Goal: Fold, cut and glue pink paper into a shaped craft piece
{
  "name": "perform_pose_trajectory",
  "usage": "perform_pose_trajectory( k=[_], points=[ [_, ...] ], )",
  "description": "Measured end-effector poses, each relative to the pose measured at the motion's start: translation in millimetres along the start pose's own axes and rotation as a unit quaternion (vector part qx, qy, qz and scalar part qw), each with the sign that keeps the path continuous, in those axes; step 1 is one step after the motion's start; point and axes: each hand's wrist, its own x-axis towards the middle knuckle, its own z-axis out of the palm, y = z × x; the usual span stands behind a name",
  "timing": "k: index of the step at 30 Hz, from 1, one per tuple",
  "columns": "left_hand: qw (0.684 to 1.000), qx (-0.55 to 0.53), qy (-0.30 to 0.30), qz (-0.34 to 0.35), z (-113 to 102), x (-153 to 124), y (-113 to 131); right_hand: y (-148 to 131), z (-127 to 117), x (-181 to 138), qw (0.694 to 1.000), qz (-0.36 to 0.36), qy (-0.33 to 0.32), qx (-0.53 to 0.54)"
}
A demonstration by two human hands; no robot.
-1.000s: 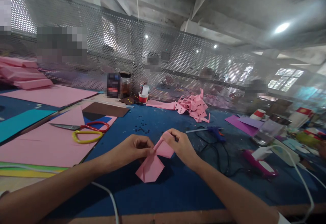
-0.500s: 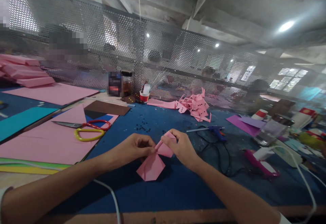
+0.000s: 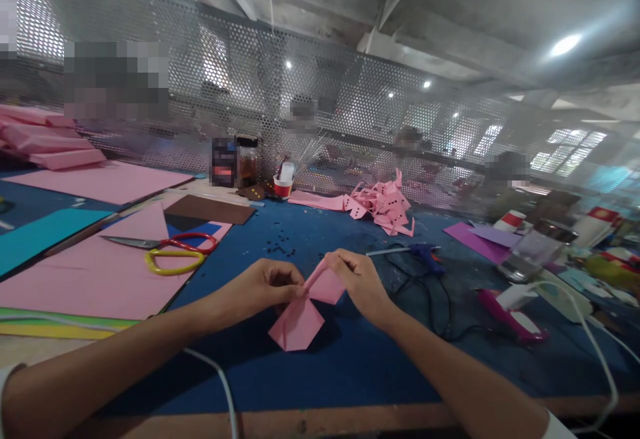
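Note:
A folded pink paper piece (image 3: 300, 324) hangs between my two hands, just over the blue tabletop (image 3: 280, 392). It has two wide angular flaps and a narrow folded strip along its upper side. My left hand (image 3: 274, 284) pinches it near the narrow middle, thumb against curled fingers. At the upper right end, my right hand (image 3: 357, 282) grips the strip between thumb and fingers, partly covering it. Small black bits (image 3: 281, 247) lie scattered on the table beyond my hands. Scissors (image 3: 175, 260) with red and yellow handles rest on pink sheets (image 3: 95, 279) to the left.
Folded pink paper pieces with black dots (image 3: 383, 206) are heaped at the back, before a perforated metal screen (image 3: 340, 119). To the right lie a blue glue gun (image 3: 427, 257), a magenta tool (image 3: 513, 316) and a clear jar (image 3: 535, 252). A white cable (image 3: 217, 372) crosses the front edge.
My right thumb and fingers have shifted slightly along the strip's upper end, and the right flap sits at a changed angle. My left hand keeps its pinch in nearly the same place.

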Motion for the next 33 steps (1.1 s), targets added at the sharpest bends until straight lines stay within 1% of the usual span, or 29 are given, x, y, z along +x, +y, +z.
perform_pose_trajectory(
  k=[3,6,11,18,23,25,28,33],
  points=[
    [1.000,0.003,-0.003,0.004,-1.0,-0.3,-1.1,0.2,-0.2,0.0,1.000,0.003,-0.002,0.000],
    [1.000,0.015,0.012,0.008,-3.5,1.0,-1.2,1.8,-0.8,1.0,1.000,0.005,-0.005,-0.001],
    [0.999,0.020,0.035,-0.001,-4.4,3.1,2.1,7.7,-1.2,3.2,0.999,-0.006,0.032,-0.023],
    [1.000,0.006,0.011,0.002,-3.1,1.1,-1.0,12.2,0.2,2.6,0.998,-0.016,0.042,-0.051],
    [0.999,0.019,0.030,0.010,-4.4,2.0,1.5,13.7,-1.3,4.5,0.998,-0.007,0.043,-0.044],
    [0.999,0.012,0.035,0.001,-3.9,2.3,4.6,13.7,-2.0,4.9,0.998,-0.011,0.046,-0.049],
    [1.000,-0.006,0.027,-0.008,-2.6,2.1,7.8,13.4,-2.8,4.7,0.997,-0.015,0.050,-0.062],
    [1.000,-0.014,0.013,-0.001,-2.0,-0.1,7.3,13.1,-2.9,3.7,0.997,-0.018,0.045,-0.066]
  ],
)
